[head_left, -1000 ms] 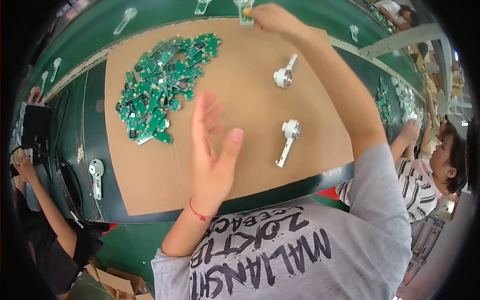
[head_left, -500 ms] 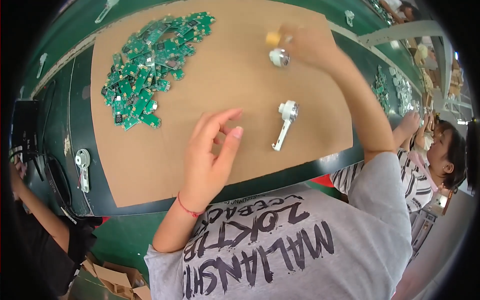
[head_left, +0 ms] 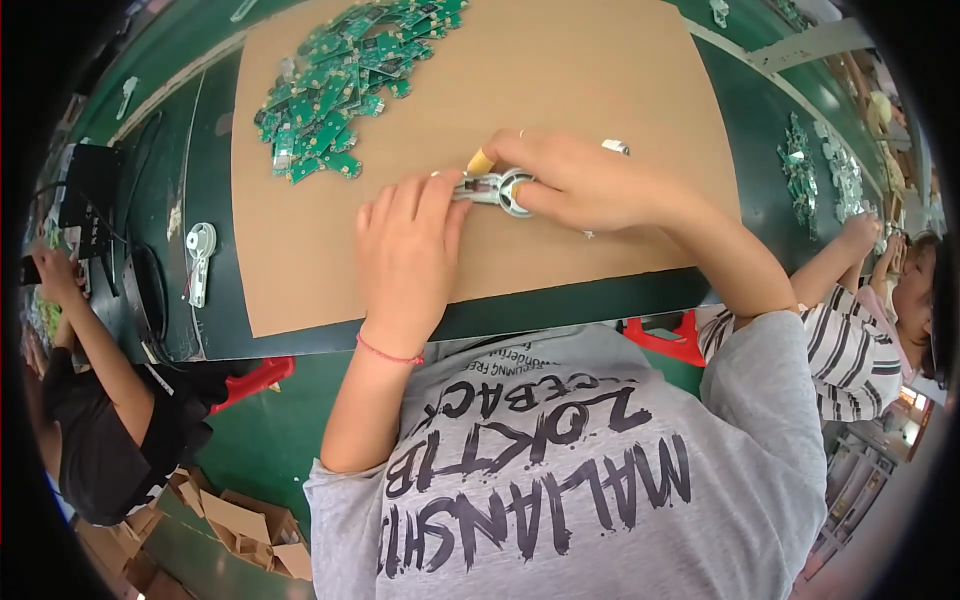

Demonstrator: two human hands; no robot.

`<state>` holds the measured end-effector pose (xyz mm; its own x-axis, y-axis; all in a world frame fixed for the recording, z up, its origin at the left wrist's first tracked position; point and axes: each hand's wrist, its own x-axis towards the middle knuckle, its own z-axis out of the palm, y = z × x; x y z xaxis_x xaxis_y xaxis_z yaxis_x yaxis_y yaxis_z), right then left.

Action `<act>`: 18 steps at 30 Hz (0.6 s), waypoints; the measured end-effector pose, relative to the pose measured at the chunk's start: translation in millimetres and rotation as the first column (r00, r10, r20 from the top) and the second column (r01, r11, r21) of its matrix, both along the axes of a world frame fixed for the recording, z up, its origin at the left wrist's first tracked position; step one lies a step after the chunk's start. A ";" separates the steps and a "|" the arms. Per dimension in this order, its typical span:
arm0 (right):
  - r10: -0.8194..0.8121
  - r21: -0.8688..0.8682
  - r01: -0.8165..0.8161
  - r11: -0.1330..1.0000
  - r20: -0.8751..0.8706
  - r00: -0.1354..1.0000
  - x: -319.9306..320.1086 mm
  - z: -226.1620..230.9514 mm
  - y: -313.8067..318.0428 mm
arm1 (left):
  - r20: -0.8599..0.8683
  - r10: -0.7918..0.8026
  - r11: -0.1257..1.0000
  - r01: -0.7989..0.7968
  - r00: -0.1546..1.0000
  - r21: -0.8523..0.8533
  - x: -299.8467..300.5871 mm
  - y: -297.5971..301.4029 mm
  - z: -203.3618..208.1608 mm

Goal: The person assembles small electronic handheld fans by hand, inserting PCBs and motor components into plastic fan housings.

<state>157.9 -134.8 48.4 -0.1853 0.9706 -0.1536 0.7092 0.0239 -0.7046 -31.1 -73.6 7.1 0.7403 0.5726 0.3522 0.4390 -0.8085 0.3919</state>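
Note:
Both my hands are on a white plastic housing [head_left: 490, 188], shaped like a small hand-held fan with a round ring at one end and a slim handle. My left hand [head_left: 405, 245] has its fingers closed over the handle end, which they partly hide. At the ring, my right hand [head_left: 585, 180] grips with thumb and index finger, both wearing yellow finger covers. A second white housing [head_left: 616, 147] lies on the cardboard sheet [head_left: 590, 70] under my right hand, with only its ends showing.
A heap of green circuit boards [head_left: 350, 90] covers the sheet's far left. On the dark table left of it lies another white housing [head_left: 200, 262] near a black cable [head_left: 147, 290]. Co-workers sit at both sides; more boards [head_left: 798, 175] lie at right.
My right hand has come back from the far right with a white housing, now held between both hands. My left hand has closed on it. The whole view has shifted.

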 end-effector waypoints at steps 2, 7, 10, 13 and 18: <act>0.039 -0.009 -0.039 0.999 -0.059 0.997 -2.5 -8.1 -1.9 | -0.030 0.000 1.000 0.000 1.000 -0.012 -2.8 0.1 1.1; -0.026 0.043 0.029 0.999 -0.079 0.997 -9.4 -11.9 -10.9 | 0.026 -0.084 0.996 0.083 0.996 0.033 -2.2 1.8 2.6; -0.078 0.121 0.081 0.989 -0.026 0.997 -12.6 -19.9 -15.6 | -0.029 -0.098 0.990 0.101 0.995 0.103 -2.5 2.7 1.3; -0.117 0.387 0.077 0.919 0.081 0.990 -20.3 -26.7 -16.9 | -0.017 -0.151 0.985 0.149 0.988 -0.086 -1.7 6.3 6.6; -0.162 0.392 0.172 0.904 -0.060 0.985 -36.7 -43.0 -24.7 | 0.150 -0.086 0.917 0.137 0.985 -0.376 -2.0 3.4 5.6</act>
